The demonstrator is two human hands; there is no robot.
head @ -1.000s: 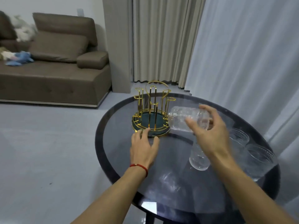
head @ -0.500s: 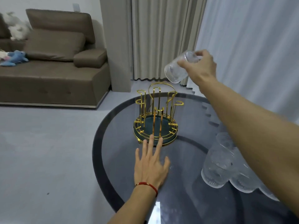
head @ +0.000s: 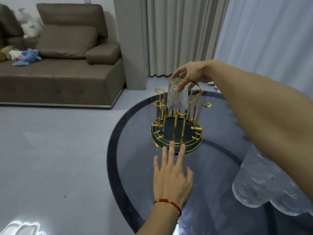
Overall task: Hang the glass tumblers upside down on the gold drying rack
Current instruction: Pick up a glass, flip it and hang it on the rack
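Right hand: we grip an inverted tumbler over the rack.
Left hand: open, flat on bench.

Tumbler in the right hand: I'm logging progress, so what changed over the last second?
The right hand lifted the tumbler from sideways beside the rack, raised it, then lowered it mouth-down over a far peg, still gripped. The left hand stayed flat by the base.

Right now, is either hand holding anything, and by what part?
Right hand grips the inverted glass tumbler by its upturned base, over the gold rack. Left hand holds nothing, flat on the table.
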